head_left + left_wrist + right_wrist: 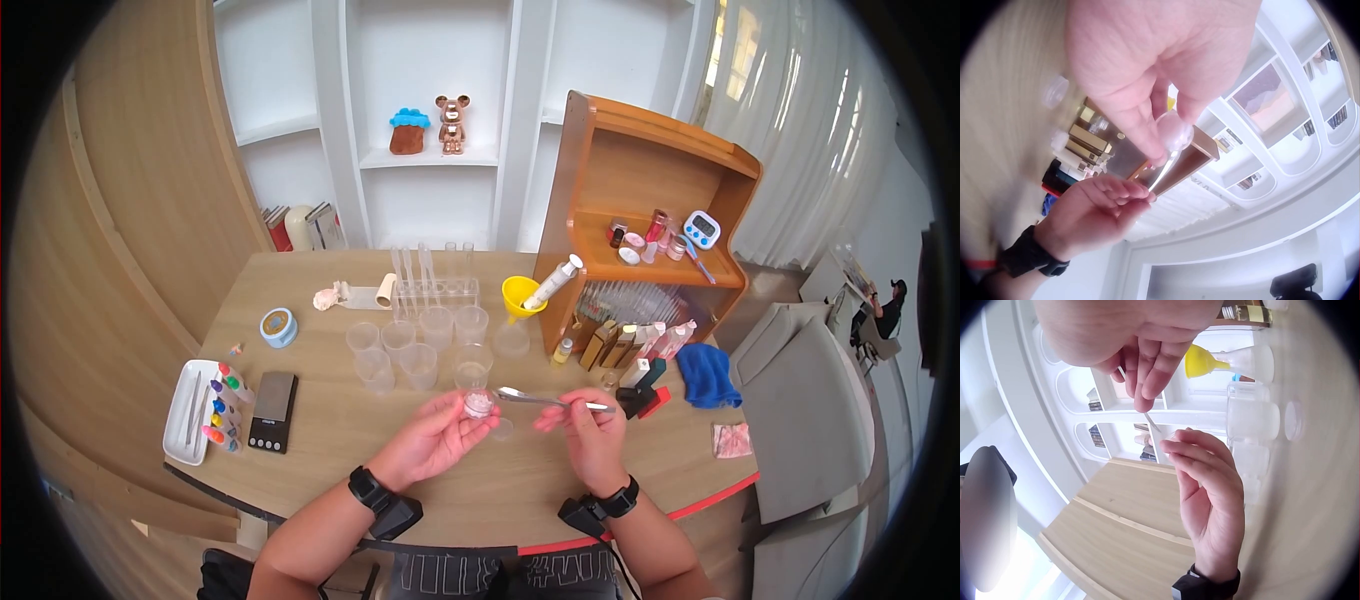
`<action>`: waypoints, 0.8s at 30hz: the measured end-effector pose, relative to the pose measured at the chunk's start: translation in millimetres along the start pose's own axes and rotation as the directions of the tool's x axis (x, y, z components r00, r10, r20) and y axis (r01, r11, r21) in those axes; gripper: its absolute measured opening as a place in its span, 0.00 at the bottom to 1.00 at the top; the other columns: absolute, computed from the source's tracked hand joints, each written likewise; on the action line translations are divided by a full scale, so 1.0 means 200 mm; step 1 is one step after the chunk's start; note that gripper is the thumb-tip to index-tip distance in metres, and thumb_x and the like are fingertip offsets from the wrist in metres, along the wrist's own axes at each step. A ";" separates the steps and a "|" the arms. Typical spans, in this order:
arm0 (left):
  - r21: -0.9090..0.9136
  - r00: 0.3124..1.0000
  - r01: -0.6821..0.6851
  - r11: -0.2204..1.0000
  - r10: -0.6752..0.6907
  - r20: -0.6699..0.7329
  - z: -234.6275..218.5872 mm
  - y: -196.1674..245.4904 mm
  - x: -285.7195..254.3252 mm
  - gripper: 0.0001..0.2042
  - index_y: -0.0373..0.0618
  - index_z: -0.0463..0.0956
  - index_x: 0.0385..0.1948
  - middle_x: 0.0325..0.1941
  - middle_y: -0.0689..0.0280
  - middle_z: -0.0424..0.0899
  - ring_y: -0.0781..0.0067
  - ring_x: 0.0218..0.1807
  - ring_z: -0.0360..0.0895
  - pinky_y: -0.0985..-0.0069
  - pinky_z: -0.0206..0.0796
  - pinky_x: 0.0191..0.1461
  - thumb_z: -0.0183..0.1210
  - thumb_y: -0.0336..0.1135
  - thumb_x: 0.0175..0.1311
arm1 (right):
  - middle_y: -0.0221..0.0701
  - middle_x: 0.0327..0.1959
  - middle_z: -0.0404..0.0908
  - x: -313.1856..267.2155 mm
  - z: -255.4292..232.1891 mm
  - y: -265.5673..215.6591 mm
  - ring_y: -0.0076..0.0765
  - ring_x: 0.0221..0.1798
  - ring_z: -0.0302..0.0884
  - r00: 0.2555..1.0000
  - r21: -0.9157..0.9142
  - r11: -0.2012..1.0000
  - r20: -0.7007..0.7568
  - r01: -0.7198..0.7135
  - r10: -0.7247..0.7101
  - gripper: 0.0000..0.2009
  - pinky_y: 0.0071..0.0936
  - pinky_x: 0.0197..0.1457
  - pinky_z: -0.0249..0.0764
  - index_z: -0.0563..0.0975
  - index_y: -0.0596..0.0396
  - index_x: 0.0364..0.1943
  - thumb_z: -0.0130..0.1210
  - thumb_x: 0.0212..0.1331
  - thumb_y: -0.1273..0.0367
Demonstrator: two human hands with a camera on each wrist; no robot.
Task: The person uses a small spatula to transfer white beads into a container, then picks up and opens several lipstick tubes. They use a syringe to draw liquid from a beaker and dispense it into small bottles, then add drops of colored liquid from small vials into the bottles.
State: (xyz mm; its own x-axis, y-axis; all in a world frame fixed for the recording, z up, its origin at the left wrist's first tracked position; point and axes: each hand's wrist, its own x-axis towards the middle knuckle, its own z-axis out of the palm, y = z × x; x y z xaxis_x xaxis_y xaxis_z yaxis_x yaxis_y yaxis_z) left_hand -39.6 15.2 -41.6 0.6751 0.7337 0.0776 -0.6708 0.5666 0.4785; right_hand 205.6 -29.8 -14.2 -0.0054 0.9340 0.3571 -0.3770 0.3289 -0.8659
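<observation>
The left hand holds a small clear jar with pale pink contents between thumb and fingers. In the left wrist view the jar is pinched by the fingertips. The right hand grips a metal spoon by its handle, the bowl end pointing left, close beside the jar's rim. A clear round lid lies on the table just right of the left hand. Behind the jar stands a clear cup. Whether the spoon touches the jar, I cannot tell.
Several plastic cups and a test-tube rack stand behind the hands. A yellow funnel sits in a flask. Left are a black scale and white tray; right are small boxes, a blue cloth and a wooden shelf.
</observation>
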 end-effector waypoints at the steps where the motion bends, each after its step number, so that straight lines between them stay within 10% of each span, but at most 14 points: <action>1: 0.014 1.000 0.009 1.000 -0.009 0.009 -0.01 0.00 0.00 0.17 0.36 0.68 0.62 0.61 0.52 0.78 0.59 0.64 0.77 0.69 0.70 0.70 0.46 0.36 0.80 | 0.45 0.41 0.86 0.00 0.00 0.00 0.43 0.41 0.88 1.000 -0.003 1.000 -0.025 -0.003 0.003 0.10 0.34 0.46 0.83 0.76 0.63 0.48 0.51 0.75 0.68; 11: 0.102 0.996 0.032 0.994 -0.041 0.082 -0.01 -0.01 0.00 0.17 0.40 0.68 0.62 0.62 0.53 0.77 0.56 0.65 0.76 0.66 0.69 0.71 0.53 0.32 0.76 | 0.43 0.42 0.85 0.05 0.05 -0.16 0.39 0.42 0.87 0.956 -0.314 0.937 -0.192 0.152 -0.220 0.04 0.31 0.48 0.82 0.74 0.62 0.46 0.51 0.72 0.75; 18: 0.083 0.994 0.038 0.996 -0.046 0.101 -0.04 -0.01 0.01 0.16 0.41 0.69 0.62 0.62 0.53 0.77 0.55 0.66 0.75 0.66 0.69 0.71 0.53 0.31 0.75 | 0.38 0.39 0.87 0.38 -0.04 -0.39 0.31 0.40 0.86 0.883 -0.739 0.633 -0.114 0.231 -0.454 0.09 0.26 0.44 0.79 0.79 0.63 0.49 0.55 0.71 0.71; 24: 0.105 0.992 0.048 0.993 -0.060 0.112 -0.03 -0.01 0.01 0.16 0.40 0.69 0.61 0.62 0.53 0.77 0.54 0.67 0.74 0.65 0.68 0.72 0.52 0.30 0.76 | 0.43 0.37 0.84 0.67 -0.22 -0.29 0.45 0.36 0.84 0.842 -0.944 0.252 0.048 0.215 -0.538 0.10 0.31 0.40 0.78 0.82 0.59 0.46 0.61 0.66 0.68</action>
State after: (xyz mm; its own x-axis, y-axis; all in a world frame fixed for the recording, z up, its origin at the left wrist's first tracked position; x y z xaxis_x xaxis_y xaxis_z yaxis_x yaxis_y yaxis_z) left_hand -38.1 17.8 -47.0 0.7439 0.6521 0.1463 -0.6018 0.5584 0.5709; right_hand 268.5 81.8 68.7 0.1538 0.6029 0.7829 0.7776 0.4150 -0.4723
